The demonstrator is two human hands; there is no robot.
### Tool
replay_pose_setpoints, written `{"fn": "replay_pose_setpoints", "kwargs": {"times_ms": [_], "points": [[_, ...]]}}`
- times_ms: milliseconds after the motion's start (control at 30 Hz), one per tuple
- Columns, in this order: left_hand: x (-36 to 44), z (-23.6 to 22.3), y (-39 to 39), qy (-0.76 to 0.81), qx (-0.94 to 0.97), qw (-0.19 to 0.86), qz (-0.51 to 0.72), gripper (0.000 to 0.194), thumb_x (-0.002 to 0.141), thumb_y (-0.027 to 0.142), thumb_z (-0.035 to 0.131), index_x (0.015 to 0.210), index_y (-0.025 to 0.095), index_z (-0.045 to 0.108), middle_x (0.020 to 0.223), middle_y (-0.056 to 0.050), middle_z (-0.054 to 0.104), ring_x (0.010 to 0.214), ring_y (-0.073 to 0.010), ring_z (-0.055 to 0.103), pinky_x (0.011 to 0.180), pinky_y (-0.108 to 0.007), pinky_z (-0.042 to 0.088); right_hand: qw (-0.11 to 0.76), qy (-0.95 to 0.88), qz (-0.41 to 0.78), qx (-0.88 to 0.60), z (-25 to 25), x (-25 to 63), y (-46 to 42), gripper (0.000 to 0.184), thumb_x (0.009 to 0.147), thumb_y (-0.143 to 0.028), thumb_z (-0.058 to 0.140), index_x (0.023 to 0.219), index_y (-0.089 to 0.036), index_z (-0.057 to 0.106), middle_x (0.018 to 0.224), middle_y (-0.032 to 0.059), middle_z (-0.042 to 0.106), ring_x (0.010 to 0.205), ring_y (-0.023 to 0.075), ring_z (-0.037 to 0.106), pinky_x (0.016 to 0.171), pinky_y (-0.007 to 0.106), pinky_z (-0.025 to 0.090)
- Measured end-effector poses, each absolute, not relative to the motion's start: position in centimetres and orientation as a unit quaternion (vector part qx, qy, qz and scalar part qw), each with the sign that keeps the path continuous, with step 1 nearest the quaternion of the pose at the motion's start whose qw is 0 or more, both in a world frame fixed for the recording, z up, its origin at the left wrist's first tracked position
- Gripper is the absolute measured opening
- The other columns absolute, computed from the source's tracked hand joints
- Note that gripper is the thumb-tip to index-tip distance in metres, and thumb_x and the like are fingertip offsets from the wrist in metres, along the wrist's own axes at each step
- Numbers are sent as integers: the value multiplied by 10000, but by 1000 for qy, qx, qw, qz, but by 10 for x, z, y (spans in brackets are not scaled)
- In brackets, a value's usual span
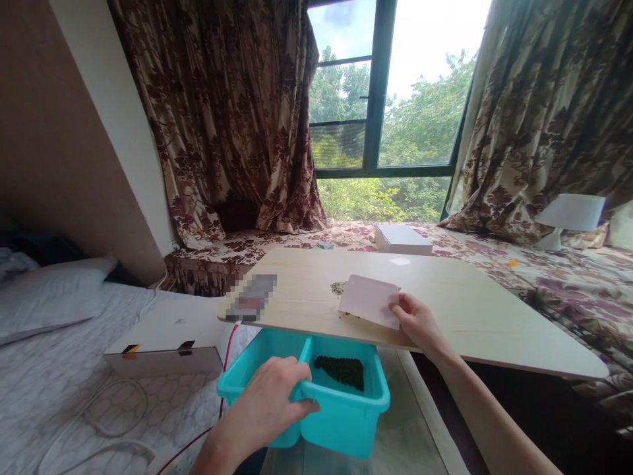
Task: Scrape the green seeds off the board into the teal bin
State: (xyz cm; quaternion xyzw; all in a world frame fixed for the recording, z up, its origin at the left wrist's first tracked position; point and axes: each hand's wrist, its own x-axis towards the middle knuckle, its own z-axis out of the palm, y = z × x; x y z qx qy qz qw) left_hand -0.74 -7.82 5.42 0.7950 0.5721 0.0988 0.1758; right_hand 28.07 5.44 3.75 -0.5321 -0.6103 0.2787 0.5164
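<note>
My left hand [274,402] grips the near rim of a turquoise divided bin [341,422], its thumb outside and its fingers over the edge by the divider. The bin is held just below the near edge of a pale wooden tabletop [469,297]. Dark green granules [341,371] lie in the right compartment. Pinched in my right hand [413,320] is a thin whitish card [370,300], tilted over the tabletop near its front edge. Small greenish bits [338,287] show just beyond the card, and a few more lie below it.
A pixelated flat object [252,298] with a red cable [229,356] lies at the tabletop's left end. On the bed at left rests a white box [173,330]. Behind the table are another white box [403,239] and a lamp [568,214].
</note>
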Motion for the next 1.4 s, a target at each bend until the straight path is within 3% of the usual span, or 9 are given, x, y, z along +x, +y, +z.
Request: {"fn": "replay_pose_setpoints", "kwargs": {"times_ms": [233,533,767,900,1000,1400], "points": [[-5,57,-81,566,793,188,121,130,802,345,682,826,251,595,875,26,615,911,-201,557,775,-298,377,476,-629,383,-480,49,271,24,248,708,-368,597,860,-183,663,810,66,737,770,217,677,647,308,526],[13,59,-80,535,822,168,97,175,815,409,681,853,251,616,880,15,623,912,-205,564,771,-303,392,505,-591,351,-521,55,294,17,307,667,-412,627,859,-178,683,779,78,747,707,223,685,502,270,489],[74,45,-66,490,848,171,109,260,783,498,700,902,273,649,903,9,643,892,-221,587,776,-318,413,617,-452,247,-595,50,355,19,332,632,-340,643,904,-152,671,833,107,756,713,228,688,524,276,500],[104,30,-64,467,861,180,93,272,755,509,714,898,286,651,908,14,650,871,-229,600,773,-331,427,604,-430,226,-632,42,364,22,313,656,-318,606,924,-164,661,842,105,757,686,230,692,517,294,519],[110,22,-68,453,870,180,79,267,744,487,725,891,284,635,916,17,642,892,-231,598,795,-337,423,605,-433,215,-632,38,360,24,302,652,-308,593,912,-166,655,881,108,755,769,241,703,580,300,538],[116,8,-84,449,883,124,53,159,812,343,676,895,253,575,928,-3,604,892,-237,559,763,-339,395,574,-490,156,-637,23,357,38,306,697,-312,532,935,-156,644,866,105,734,763,223,680,642,321,527]]}}
